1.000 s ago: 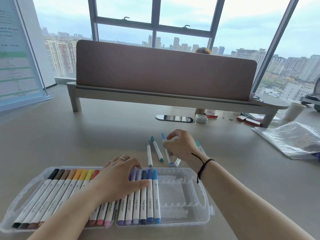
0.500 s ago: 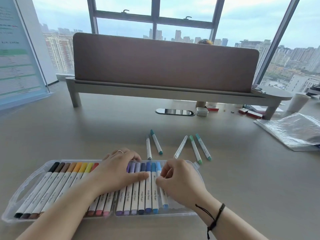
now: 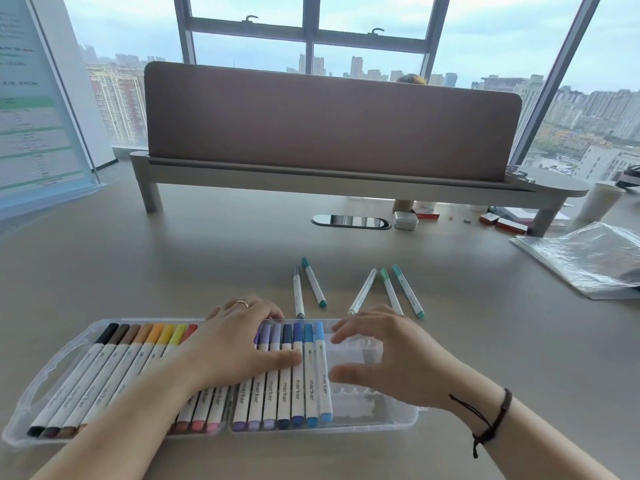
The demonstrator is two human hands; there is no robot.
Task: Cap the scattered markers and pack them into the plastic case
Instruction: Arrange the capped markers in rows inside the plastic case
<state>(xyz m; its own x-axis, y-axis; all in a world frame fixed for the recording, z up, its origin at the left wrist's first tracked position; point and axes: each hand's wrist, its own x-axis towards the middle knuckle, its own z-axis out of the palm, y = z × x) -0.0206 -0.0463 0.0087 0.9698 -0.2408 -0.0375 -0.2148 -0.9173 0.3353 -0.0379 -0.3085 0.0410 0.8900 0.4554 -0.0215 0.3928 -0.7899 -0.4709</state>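
Note:
A clear plastic case [image 3: 52, 368] lies open near the table's front edge, holding a row of capped markers from black through orange to blue. My left hand [image 3: 239, 344] rests flat across the middle of that row, thumb on the blue markers. A light blue marker [image 3: 322, 372] is the last one in the row. Just right of it my right hand [image 3: 388, 358] hovers over the case's bare slots, fingers apart and holding nothing. Several loose capped markers lie on the table behind the case, among them a teal one [image 3: 313, 282] and a green one [image 3: 390, 289].
A brown desk divider on a grey shelf [image 3: 332, 188] crosses the back of the table. A crinkled clear plastic sheet [image 3: 581, 261] lies at the right, with a paper cup [image 3: 601, 201] and small boxes behind it. A cable port [image 3: 350, 222] sits mid-table.
My right hand brought a light blue marker from the loose group into the case beside the blue ones, then let go and opened. My left hand stayed on the row.

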